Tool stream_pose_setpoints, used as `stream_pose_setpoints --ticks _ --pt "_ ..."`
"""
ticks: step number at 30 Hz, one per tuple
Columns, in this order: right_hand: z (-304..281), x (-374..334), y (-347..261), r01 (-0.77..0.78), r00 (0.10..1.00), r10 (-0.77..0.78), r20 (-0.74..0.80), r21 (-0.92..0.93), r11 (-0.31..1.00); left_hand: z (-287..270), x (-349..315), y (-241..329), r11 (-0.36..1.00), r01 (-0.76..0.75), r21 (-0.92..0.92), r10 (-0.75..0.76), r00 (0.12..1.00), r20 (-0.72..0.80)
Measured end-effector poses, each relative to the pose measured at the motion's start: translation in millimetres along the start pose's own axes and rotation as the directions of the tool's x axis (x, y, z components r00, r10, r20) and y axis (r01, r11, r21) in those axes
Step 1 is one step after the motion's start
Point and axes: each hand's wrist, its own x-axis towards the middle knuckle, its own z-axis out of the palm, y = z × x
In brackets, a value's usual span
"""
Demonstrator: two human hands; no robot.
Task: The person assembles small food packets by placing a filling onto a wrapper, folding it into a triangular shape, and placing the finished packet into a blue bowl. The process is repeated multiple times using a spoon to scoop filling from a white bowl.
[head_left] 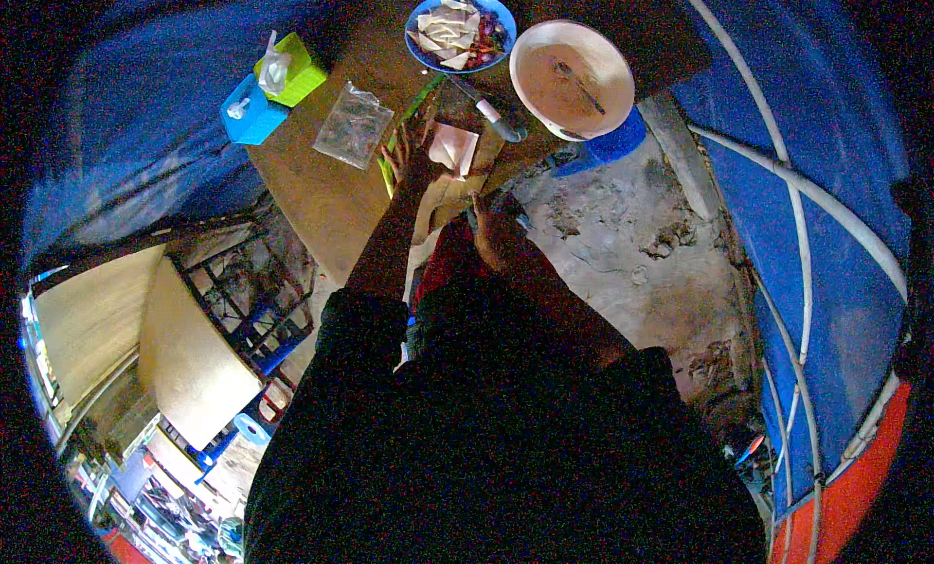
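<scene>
My left hand (413,162) rests at the left edge of a pale square sheet (465,141), which looks like a thin wrapper. Its fingers are spread, beside a long green leaf or stalk (420,99). My right hand (496,231) is nearer to me, low by the table's front edge; its fingers are dim, and I cannot make out whether they hold anything. Beyond the sheet lies a knife (487,110) with a dark and pale handle. A blue plate (413,49) farther off carries pale folded pieces beside dark red bits that look like shallots and chillies.
A white basin (623,66) with brownish contents and a dark utensil stands at the far right. To the left lie a clear plastic bag (354,123) and blue (255,117) and green (302,73) tissue boxes on the brown table (302,194). Rough ground (623,263) shows at right.
</scene>
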Motion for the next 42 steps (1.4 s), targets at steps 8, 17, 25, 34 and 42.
stream_pose_setpoints --ticks 8,17,25,34,42 --pt "2 -5 10 0.088 0.746 -0.219 -0.63 -0.233 0.969 0 0 8 0.991 0.036 0.133 -0.02 0.992 -0.121" --pt "7 -6 9 -0.034 0.983 0.03 -0.182 -0.017 0.999 -10 -3 6 0.998 0.028 0.055 -0.025 0.999 -0.042" --pt "-50 -11 52 -0.139 0.941 -0.049 0.335 0.516 0.845 -10 2 14 0.935 -0.065 -0.348 0.026 0.993 -0.115" --pt "-80 125 61 0.043 0.995 -0.084 0.048 0.552 0.833 -45 -18 29 0.92 0.259 -0.293 -0.276 0.961 -0.017" --pt "-22 185 48 0.519 0.852 -0.355 -0.385 0.525 0.674 8 -14 27 0.854 0.495 -0.158 -0.491 0.869 0.066"
